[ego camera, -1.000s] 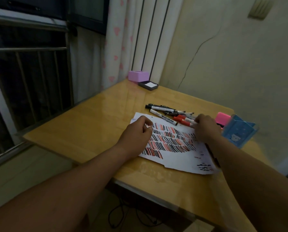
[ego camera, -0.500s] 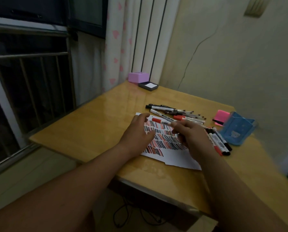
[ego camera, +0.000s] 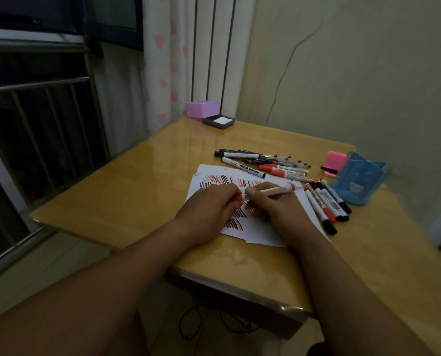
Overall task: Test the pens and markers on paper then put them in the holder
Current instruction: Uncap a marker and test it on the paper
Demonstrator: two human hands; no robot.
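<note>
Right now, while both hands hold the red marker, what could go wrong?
The left hand pinches the red cap while the right hand grips the red marker; a sudden pull might smear ink on skin. Loose markers beside the paper lie near the right wrist and could roll if nudged.

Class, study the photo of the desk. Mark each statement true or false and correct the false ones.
1. The right hand holds a red marker. True.
2. The left hand lies flat and idle. False: it pinches the marker's red end.
3. The paper bears only blue strokes. False: the strokes are red and black.
4. The blue holder sits to the right of the paper. True.
5. A pink box sits at the desk's far corner. True.
</note>
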